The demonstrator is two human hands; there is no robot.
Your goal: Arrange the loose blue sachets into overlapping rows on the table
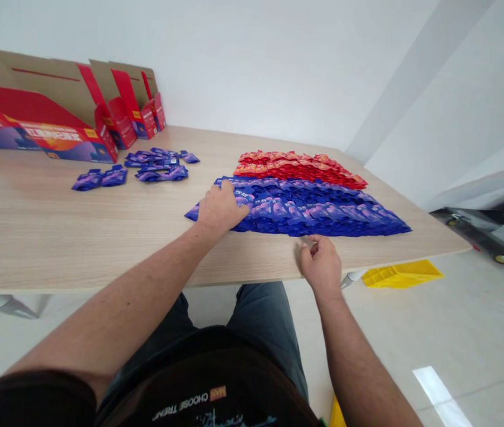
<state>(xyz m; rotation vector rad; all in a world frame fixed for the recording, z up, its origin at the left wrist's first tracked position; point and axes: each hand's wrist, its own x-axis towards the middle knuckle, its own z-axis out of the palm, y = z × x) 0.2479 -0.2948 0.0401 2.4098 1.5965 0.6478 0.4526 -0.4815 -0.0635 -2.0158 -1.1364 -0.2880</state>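
Note:
My left hand lies over the left end of the front rows of blue-purple packets, its thumb and fingers spread apart on them. The packets overlap in long rows, leaning on one another. Just in front of the nearest row, my right hand is low over the table with its fingers curled in. I see nothing held in it, though its palm is turned away from view. Behind the blue rows lie overlapping rows of red packets.
Several open red-and-blue cardboard boxes stand along the wall at the back left. Loose blue-purple packets lie before them on the wooden table. A yellow crate is on the floor beyond the front edge, right. A dark cart stands farther right.

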